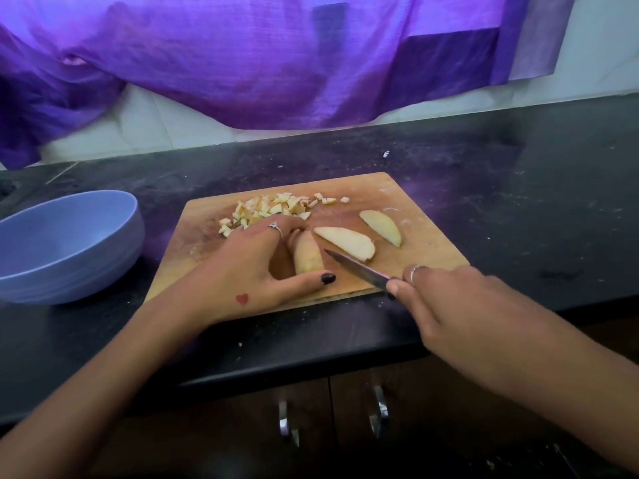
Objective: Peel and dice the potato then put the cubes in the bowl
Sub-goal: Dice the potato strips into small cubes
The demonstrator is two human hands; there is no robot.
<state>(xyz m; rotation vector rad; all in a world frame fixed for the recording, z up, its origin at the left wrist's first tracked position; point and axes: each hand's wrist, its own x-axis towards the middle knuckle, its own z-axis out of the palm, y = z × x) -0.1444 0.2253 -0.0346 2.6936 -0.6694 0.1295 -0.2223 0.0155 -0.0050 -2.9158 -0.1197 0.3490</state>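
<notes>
A blue bowl (65, 243) sits at the far left on the dark worktop (518, 202), just beside the wooden board (425, 236). On the board's far left part lies a heap of cubes (266, 209), a few stragglers trailing off to its right. The left hand (256, 271) rests on the board in front of the heap, its fingers (276, 233) curled over the far end of a potato wedge (307, 254) and the thumb laid along the near end, so the wedge is pinned between them. To its right a second wedge (345, 242) lies flat, and beyond that a third (382, 227), both apart from the hands. The knife (356, 269) points in toward the held wedge, its tip near but not touching. The right hand (460, 302) grips the handle at the board's near right edge, fingers wrapped tight around it. Below the worktop are two cupboard handles (378, 414)
</notes>
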